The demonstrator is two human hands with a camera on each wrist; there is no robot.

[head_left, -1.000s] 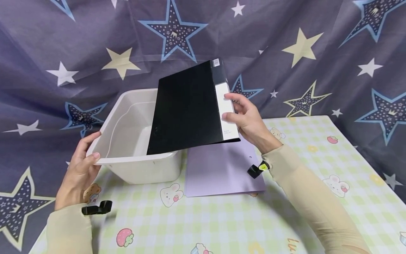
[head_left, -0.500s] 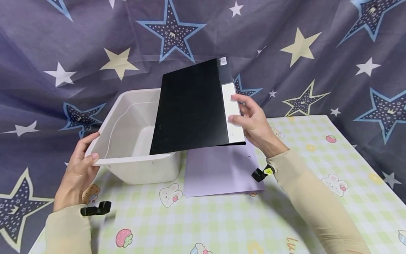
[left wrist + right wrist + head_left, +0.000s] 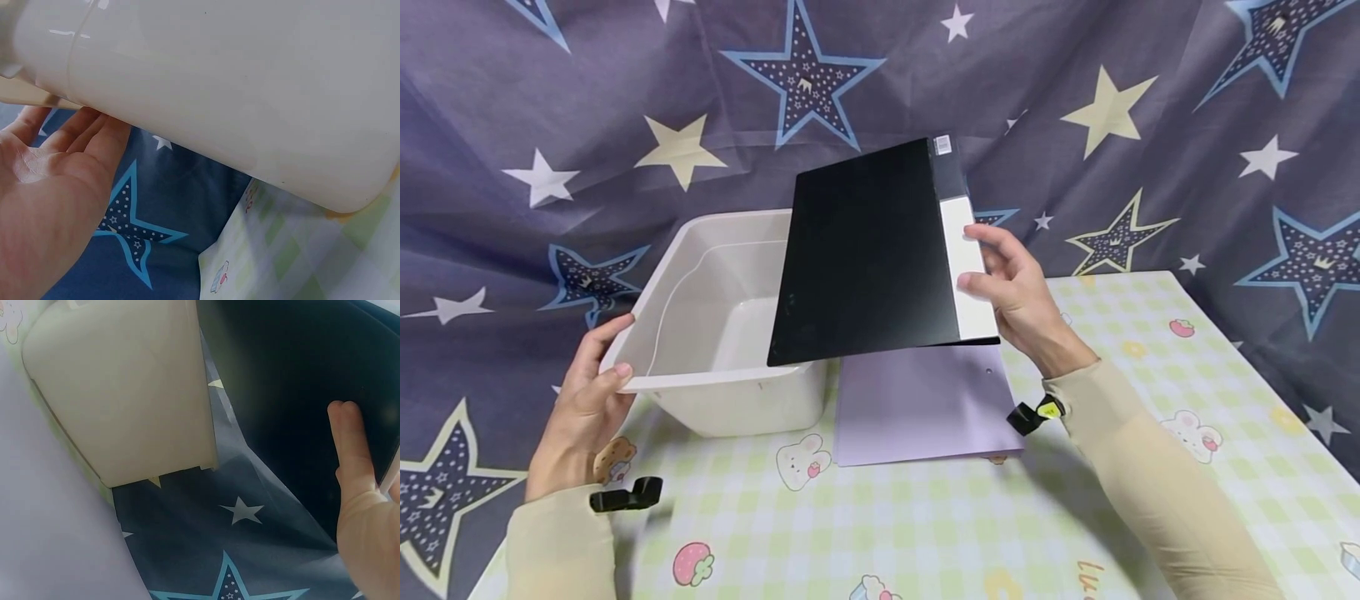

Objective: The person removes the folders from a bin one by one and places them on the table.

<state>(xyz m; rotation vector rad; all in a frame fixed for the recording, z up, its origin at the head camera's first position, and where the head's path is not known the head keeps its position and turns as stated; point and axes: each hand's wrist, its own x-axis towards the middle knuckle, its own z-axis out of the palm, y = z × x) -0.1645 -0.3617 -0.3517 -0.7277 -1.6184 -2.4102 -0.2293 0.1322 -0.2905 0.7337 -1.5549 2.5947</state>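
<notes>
My right hand [image 3: 1018, 296] grips a black file folder [image 3: 865, 258] by its spine, thumb on the white label strip [image 3: 967, 267]. In the right wrist view, its other fingers [image 3: 351, 434] lie against the folder's underside. The folder is tilted in the air, its left part over the right side of a white plastic basin [image 3: 745, 404]. The left rim of that basin is held by my left hand [image 3: 583, 400], thumb on top. From the left wrist view, that hand's fingers [image 3: 103, 137] reach under the rim. Beneath the folder, a lilac sheet or folder [image 3: 925, 417] lies on the table, partly covered.
A green-checked tablecloth [image 3: 820, 542] with cartoon prints covers the table. Behind it hangs a dark curtain [image 3: 1000, 100] with stars. Each wrist wears a black camera mount [image 3: 628, 494]. Inside the basin, the visible floor is bare white.
The black folder has slid to the right with my right hand, baring more of the basin's inside. My left hand and the basin have stayed nearly still.
</notes>
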